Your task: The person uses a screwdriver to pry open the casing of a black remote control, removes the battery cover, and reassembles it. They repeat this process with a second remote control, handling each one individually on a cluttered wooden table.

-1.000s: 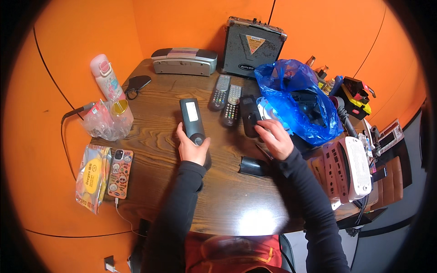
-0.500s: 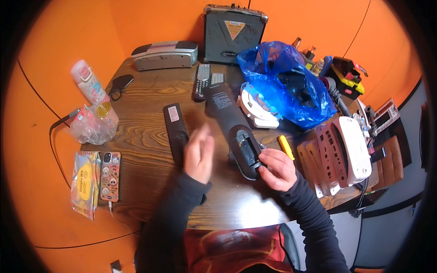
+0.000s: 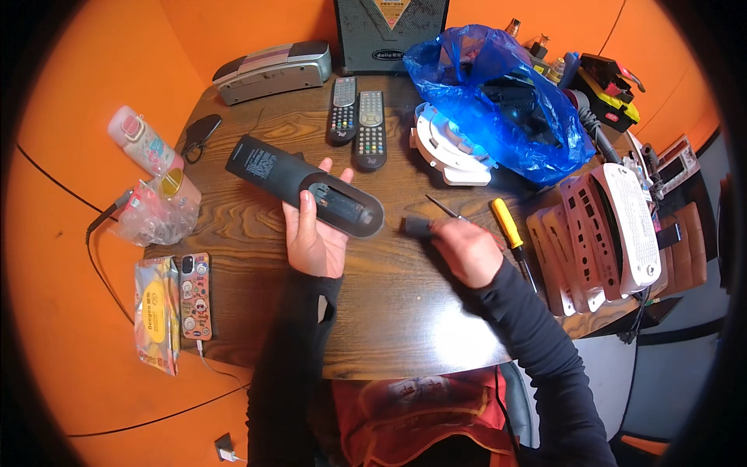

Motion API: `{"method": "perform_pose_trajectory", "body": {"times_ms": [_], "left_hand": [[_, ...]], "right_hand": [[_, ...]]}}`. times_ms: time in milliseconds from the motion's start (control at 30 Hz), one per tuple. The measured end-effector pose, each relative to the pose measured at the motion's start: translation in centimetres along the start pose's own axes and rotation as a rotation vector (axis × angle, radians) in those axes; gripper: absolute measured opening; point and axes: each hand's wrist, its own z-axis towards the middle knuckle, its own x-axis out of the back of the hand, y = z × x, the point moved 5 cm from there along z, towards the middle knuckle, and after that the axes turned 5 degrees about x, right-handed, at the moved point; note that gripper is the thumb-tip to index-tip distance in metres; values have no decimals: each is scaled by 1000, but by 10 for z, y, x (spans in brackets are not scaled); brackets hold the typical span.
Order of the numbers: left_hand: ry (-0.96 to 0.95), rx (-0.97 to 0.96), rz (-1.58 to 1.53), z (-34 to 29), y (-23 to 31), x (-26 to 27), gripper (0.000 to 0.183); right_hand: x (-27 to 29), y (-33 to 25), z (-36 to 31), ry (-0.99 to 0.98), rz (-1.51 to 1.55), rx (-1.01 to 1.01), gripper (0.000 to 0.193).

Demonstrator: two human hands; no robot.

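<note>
My left hand point(image 3: 315, 237) holds a long black remote control point(image 3: 268, 171), back side up, thumb across its edge. The remote's oval battery compartment lies uncovered, facing up. In my right hand point(image 3: 469, 247) is a small dark piece, probably a battery cover point(image 3: 418, 226), pinched at one end and held just above the table. Beside this hand rest a thin pointed tool point(image 3: 441, 205) and a screwdriver with a yellow handle point(image 3: 506, 222). Two more remote controls point(image 3: 342, 113) lie side by side, buttons up, farther back.
Right of the remotes sit white curved parts point(image 3: 451, 148) and a blue plastic bag point(image 3: 498, 109). Upright white router-like boxes point(image 3: 603, 241) line the right edge. A phone point(image 3: 196, 300), a packet point(image 3: 156, 311) and a bottle point(image 3: 140, 136) stand or lie left. A speaker point(image 3: 389, 39) stands behind.
The remote has passed from my right hand to my left and swung leftward. My right hand has the small dark piece. The label-backed remote on the table no longer shows.
</note>
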Motion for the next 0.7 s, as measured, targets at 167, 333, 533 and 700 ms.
{"method": "perform_pose_trajectory", "body": {"times_ms": [167, 333, 533, 700], "left_hand": [[-154, 211, -46, -10, -26, -19, 48], [-224, 213, 110, -21, -41, -28, 49], [-395, 108, 223, -24, -40, -34, 74], [-270, 180, 170, -24, -42, -29, 86]], "right_hand": [[9, 5, -10, 349, 1357, -355, 33], [-6, 1, -10, 152, 1399, -568, 23], [-16, 6, -13, 162, 1229, -592, 12], [-17, 8, -12, 127, 1293, -596, 16]]}}
